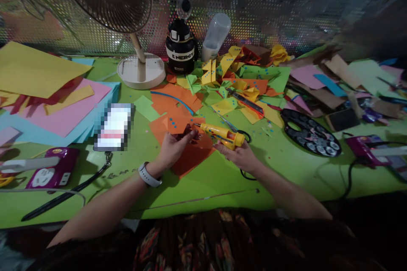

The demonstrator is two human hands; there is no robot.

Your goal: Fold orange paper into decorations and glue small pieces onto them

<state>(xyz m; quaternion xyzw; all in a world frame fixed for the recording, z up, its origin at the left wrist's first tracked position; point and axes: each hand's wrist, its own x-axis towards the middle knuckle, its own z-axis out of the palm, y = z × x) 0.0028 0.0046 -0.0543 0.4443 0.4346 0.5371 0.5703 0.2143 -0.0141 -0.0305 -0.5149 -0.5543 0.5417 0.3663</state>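
In the head view, my right hand (pixel 239 156) is wrapped round a yellow glue gun (pixel 222 134), whose nozzle points left. My left hand (pixel 171 149), with a pale watch on its wrist, pinches a small dark reddish-brown piece (pixel 191 130) that looks like folded paper. The nozzle tip is right beside this piece; whether they touch I cannot tell. Beneath both hands lie sheets of orange paper (pixel 190 161). Scissors (pixel 233 128) are partly hidden behind the glue gun.
Paper scraps (pixel 219 72) and a cutter knife (pixel 246 102) lie beyond my hands. A fan (pixel 140 70), black bottle (pixel 180 51) and clear bottle (pixel 216 34) stand behind. A phone (pixel 114 127) lies left, a black palette (pixel 310 133) right. Purple boxes (pixel 54 167) flank the table.
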